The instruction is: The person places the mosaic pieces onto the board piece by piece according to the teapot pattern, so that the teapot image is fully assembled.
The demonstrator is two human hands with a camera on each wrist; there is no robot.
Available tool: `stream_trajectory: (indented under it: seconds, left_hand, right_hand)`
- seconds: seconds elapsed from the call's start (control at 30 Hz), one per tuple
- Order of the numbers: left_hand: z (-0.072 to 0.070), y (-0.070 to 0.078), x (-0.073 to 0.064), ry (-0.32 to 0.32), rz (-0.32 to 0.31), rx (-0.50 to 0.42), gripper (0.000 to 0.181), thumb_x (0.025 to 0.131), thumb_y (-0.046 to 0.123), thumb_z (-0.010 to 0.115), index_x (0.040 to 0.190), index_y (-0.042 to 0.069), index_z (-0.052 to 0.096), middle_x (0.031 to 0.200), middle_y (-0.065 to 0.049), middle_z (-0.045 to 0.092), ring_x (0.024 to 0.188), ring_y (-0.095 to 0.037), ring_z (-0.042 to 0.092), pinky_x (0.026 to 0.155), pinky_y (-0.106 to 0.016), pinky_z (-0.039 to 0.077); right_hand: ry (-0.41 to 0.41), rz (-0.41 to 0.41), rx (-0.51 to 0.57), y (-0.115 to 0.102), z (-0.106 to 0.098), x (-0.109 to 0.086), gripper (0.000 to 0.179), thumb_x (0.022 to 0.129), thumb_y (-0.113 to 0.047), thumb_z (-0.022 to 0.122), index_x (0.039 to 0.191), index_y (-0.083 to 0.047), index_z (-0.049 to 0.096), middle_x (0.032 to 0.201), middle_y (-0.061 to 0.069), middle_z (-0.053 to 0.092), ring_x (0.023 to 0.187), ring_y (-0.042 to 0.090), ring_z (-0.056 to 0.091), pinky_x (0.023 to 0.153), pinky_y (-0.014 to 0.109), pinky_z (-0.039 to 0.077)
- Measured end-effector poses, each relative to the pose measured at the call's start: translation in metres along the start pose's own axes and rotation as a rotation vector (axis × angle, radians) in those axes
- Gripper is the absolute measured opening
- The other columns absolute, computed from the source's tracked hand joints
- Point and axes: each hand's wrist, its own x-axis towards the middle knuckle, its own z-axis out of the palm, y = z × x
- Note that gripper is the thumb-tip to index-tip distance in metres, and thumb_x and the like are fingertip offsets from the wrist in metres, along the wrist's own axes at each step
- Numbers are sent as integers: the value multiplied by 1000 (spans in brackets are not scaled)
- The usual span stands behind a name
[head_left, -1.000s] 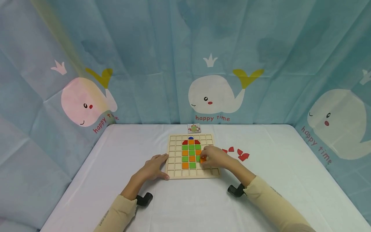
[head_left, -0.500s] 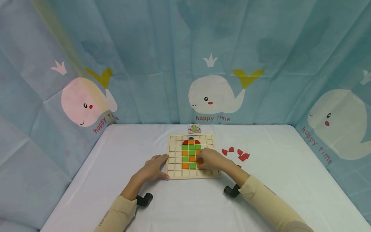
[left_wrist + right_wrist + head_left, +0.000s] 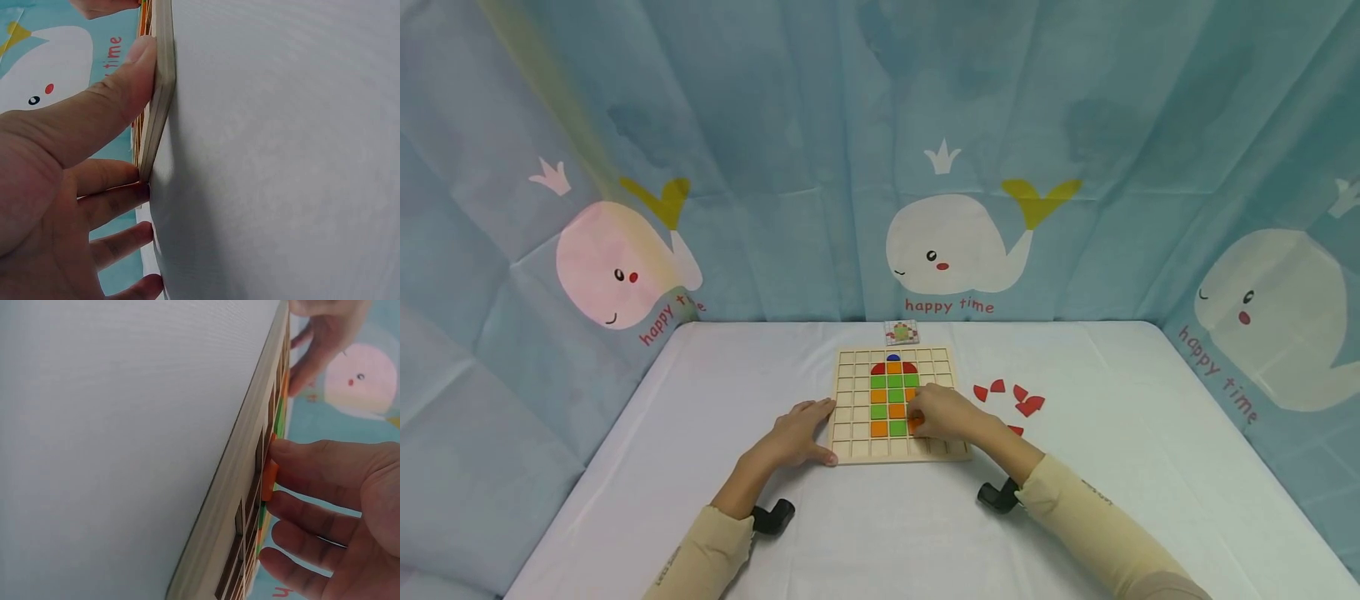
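A wooden grid board (image 3: 845,431) lies on the table with green, orange, red and blue pieces set in its middle columns. My right hand (image 3: 947,413) is over the right of the pattern, pinching an orange square tile (image 3: 270,475) between thumb and fingers. In the right wrist view this tile sits at a tilt against the board's cells. My left hand (image 3: 797,435) rests at the board's left side. Its thumb (image 3: 125,84) presses on the front left corner, and its fingers, fairly straight, touch the side and the tablecloth.
Several red quarter-round pieces (image 3: 1030,406) lie on the white tablecloth (image 3: 1112,433) right of the board. A small picture card (image 3: 901,332) is behind the board. A blue curtain (image 3: 790,250) with whales hangs behind the table.
My right hand has moved a little left and toward the front with the orange tile, down onto the board, and has barely moved since. My left hand has stayed in place.
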Motion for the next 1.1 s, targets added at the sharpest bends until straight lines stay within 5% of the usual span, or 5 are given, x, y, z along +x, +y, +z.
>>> stream_trajectory:
  seconds: [0.43,1.1]
  left_hand:
    - [1,-1,1,3,-10,-7,100,66,30,88,151,11,37,157,-10,36,146,-37,26,113,-65,25]
    - [1,-1,-1,3,3,-3,98,67,30,87,150,9,38,156,-12,37,145,-38,27,112,-66,25]
  right_hand:
    - [7,-5,-46,-2,-1,-2,19,83,-24,78,99,-14,78,86,-3,63,79,12,47,75,25,46]
    - [37,47,87,24,-16,-7,19,84,-23,75,99,-11,77,90,-2,67,83,11,56,79,29,52]
